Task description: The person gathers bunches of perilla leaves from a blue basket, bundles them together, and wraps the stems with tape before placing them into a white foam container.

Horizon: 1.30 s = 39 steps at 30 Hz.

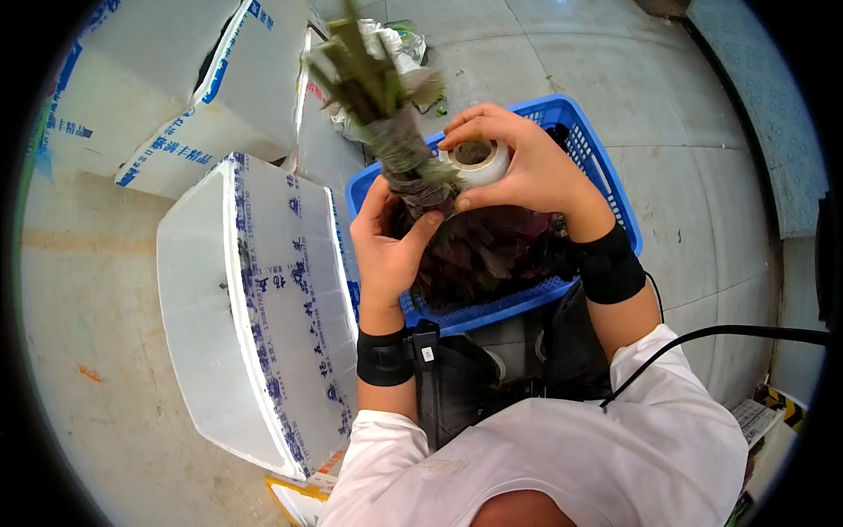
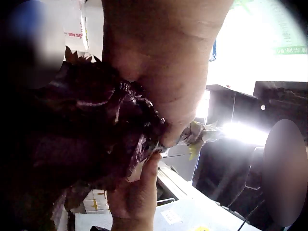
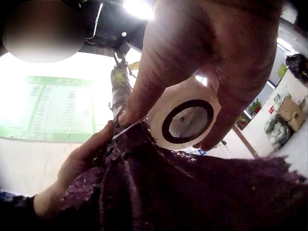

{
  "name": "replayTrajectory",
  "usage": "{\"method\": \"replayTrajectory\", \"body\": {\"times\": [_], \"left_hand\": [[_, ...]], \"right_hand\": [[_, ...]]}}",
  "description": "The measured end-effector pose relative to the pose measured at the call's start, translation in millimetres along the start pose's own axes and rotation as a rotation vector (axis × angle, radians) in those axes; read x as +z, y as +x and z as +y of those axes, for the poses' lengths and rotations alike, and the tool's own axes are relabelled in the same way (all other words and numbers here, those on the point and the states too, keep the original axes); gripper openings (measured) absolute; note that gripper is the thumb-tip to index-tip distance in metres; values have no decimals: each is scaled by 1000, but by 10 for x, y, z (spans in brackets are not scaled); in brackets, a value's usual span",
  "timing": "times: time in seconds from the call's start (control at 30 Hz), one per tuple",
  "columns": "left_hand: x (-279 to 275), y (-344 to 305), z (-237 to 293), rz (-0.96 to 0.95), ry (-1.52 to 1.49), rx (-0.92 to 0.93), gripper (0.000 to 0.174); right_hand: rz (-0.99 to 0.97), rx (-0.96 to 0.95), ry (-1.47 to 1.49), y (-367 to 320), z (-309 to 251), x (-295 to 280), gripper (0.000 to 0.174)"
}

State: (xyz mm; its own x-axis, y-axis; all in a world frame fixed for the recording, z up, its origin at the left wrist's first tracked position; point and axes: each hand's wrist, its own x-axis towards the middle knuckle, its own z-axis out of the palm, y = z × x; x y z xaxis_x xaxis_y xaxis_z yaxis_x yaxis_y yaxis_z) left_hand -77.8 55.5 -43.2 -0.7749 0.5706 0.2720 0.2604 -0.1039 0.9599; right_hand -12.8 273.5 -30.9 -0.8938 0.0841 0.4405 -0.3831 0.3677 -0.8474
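A bunch of purple leafy greens (image 1: pixel 479 250) hangs leaves down, its green stems (image 1: pixel 364 83) pointing up and wrapped in clear film (image 1: pixel 404 154). The left hand (image 1: pixel 391 250) grips the bunch just below the wrapped part, thumb in front. The right hand (image 1: pixel 536 167) holds a roll of clear film (image 1: pixel 483 165) between thumb and fingers, close beside the stems. In the right wrist view the roll (image 3: pixel 187 120) shows its cardboard core, and the right thumb and left fingers meet at the stems. Dark leaves (image 2: pixel 96 120) hide part of the left hand (image 2: pixel 163 72) in the left wrist view.
Beneath the hands stands a blue basket (image 1: pixel 619 189) with purple leaves in it. White foam boxes (image 1: pixel 290 281) with blue print stand at the left. A plastic bag (image 1: pixel 399 44) lies on the tiled floor (image 1: pixel 492 57) beyond. A black cable (image 1: pixel 738 331) runs from the right.
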Motion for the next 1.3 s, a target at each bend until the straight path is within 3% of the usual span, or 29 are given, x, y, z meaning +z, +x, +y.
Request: {"method": "replayTrajectory", "body": {"times": [0.07, 0.2, 0.27, 0.3, 0.37, 0.47, 0.6, 0.67, 0.73, 0.77, 0.93, 1.0, 1.1, 1.3], "left_hand": [[-29, -29, -38, -18, -233, -40, 47], [-81, -40, -128, -216, -329, -121, 50], [-23, -17, -105, -204, -329, -174, 49], [-28, 13, -135, -202, -131, -54, 49], [-105, 71, -162, -211, 351, 239, 48], [52, 36, -68, -73, 465, 265, 48], [11, 57, 67, -190, 628, 263, 72], [2, 75, -1, -209, 695, 265, 82], [47, 56, -57, -57, 588, 293, 79], [20, 64, -116, -51, 548, 248, 68], [-51, 55, -222, -19, 481, 169, 46], [-41, 31, -168, -64, 162, 13, 44], [-74, 23, -58, -183, 72, -94, 53], [-99, 16, -65, -178, -118, -167, 74]], "right_hand": [[-38, 4, 17, 9, -14, -44, 60], [-155, 9, 123, 9, -13, -57, 59], [-164, 82, 116, -10, -45, -103, 60], [-176, 155, 108, -17, -53, -122, 60], [-140, 129, 84, -27, -34, -118, 57], [-56, 43, 41, -5, 28, -77, 53], [30, 137, 161, -1, 34, 5, 53], [88, 1, 68, 15, 22, 64, 54], [107, -18, 63, 46, 73, 146, 54], [128, -39, 56, 48, 93, 189, 54], [93, 38, 47, 59, -23, 217, 54], [70, 61, 17, 76, -27, 175, 55], [30, 17, 20, 89, 35, 108, 55], [24, 39, 94, 77, 76, -73, 53]]}}
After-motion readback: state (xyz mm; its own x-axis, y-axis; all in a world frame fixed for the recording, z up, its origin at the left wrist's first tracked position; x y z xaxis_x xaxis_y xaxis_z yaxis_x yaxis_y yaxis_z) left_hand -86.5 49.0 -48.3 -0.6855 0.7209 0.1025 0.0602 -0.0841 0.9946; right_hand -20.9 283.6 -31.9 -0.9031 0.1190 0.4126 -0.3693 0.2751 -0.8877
